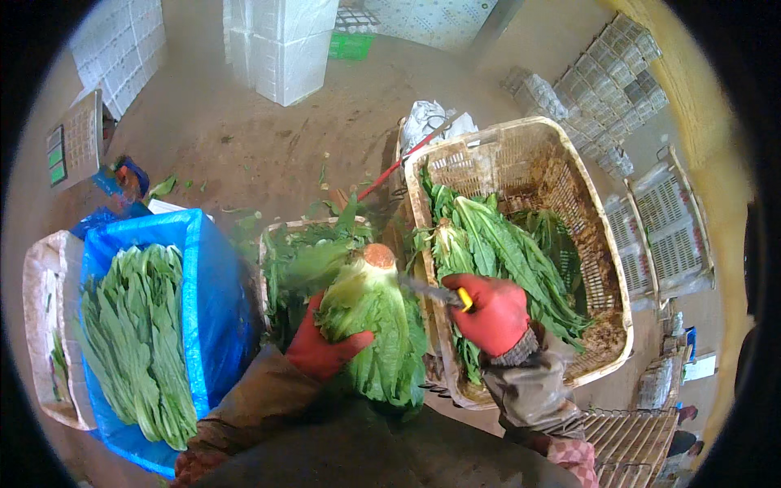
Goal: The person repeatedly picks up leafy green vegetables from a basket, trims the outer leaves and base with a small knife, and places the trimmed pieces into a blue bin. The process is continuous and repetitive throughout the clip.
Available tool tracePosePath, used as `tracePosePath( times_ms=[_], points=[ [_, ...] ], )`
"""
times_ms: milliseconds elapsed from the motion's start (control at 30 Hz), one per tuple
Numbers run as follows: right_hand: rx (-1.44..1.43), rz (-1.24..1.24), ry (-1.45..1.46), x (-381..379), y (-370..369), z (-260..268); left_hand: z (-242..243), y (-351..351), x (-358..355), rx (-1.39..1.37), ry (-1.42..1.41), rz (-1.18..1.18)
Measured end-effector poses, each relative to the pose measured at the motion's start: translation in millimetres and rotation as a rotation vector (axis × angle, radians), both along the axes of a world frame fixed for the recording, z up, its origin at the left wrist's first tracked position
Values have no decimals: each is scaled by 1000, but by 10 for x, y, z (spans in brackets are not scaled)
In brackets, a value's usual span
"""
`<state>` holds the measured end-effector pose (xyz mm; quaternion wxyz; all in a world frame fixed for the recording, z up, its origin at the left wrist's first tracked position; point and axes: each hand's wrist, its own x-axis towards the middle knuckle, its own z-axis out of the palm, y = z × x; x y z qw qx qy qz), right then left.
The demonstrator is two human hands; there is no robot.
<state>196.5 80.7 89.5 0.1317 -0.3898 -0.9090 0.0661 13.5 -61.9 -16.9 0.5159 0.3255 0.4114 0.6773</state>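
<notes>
In a red glove, my left hand grips a head of leafy lettuce from its left side. The brown cut stem end faces up and away from me, and the leaves hang toward my lap. My right hand, also gloved in red, is shut on a knife with a yellow part at its handle. The grey blade points left, its tip close to the lettuce's upper right side; whether it touches cannot be told. A blurred leaf lies left of the stem end.
At right, a dirty plastic basket holds more lettuce heads. A crate lined with blue plastic at left holds stacked lettuce. Leaves fill a container beyond my left hand. A red pole leans behind; white foam boxes stand farther off.
</notes>
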Motion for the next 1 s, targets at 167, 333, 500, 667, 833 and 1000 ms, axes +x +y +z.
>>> tracePosePath(
  times_ms=[167, 333, 500, 667, 833, 1000],
  points=[
    [41, 282, -115, 125, 236, -98, 189, 26, 26, -75, 90, -150],
    [-181, -47, -593, -65, 532, -370, 225, -37, 62, -106, 49, -78],
    [-958, 127, 463, -318, 264, -179, 92, -37, -184, 24, -26, -53],
    [-3, -108, -281, -222, 316, 124, 35, -186, -394, -7, 106, 0],
    [-4, 212, -120, -410, 15, 179, 25, -282, -273, -72, 129, -6],
    [-198, -158, -16, -270, 212, -183, 59, -194, -224, 95, 126, -51]
  ],
)
